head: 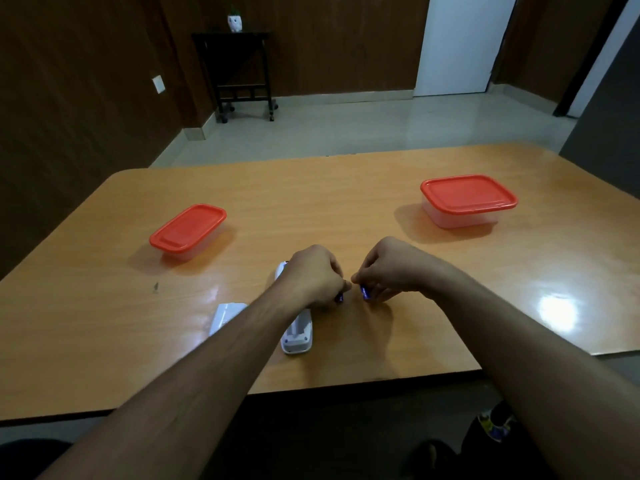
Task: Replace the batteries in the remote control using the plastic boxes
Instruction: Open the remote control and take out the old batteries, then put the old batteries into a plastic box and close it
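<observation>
A white remote control (pixel 298 336) lies face down near the table's front edge with its battery bay uncovered; my left arm hides its middle. Its white cover (pixel 225 315) lies just to the left. My left hand (pixel 311 278) pinches a blue battery (pixel 339 298) above the remote. My right hand (pixel 388 268) holds a second blue battery (pixel 365 292) close beside it. Two clear plastic boxes with closed red lids stand on the table: a narrow box (pixel 188 230) at the left and a wider box (pixel 467 200) at the back right.
The wooden table (pixel 346 202) ends just below the remote. Beyond it lie a tiled floor, a small dark side table (pixel 239 74) with a white pot, and a white door. A shoe (pixel 495 424) shows under the table at the right.
</observation>
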